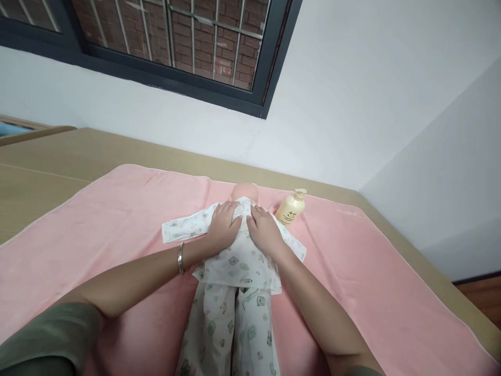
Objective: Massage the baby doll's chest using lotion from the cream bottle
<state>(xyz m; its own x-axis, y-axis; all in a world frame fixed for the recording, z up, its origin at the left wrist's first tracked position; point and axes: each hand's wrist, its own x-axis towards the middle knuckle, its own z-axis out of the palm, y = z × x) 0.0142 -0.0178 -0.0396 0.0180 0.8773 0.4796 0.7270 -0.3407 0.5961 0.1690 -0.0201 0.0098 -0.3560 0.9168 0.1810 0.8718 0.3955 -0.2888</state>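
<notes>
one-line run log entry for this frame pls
left hand: flat on doll's top | right hand: flat on top, beside left | doll: on pink towel | bottle: by doll's head

We see a tan wooden table (58, 167) pushed into the corner of the room, its far edge and right edge both against white walls. A pink towel (117, 219) is spread flat over most of it, leaving bare wood along the left side and a thin strip at the far and right edges. On the towel, near the far edge, lies a doll (238, 261) in printed white clothes, with a cream pump bottle (290, 209) just beside its head.
</notes>
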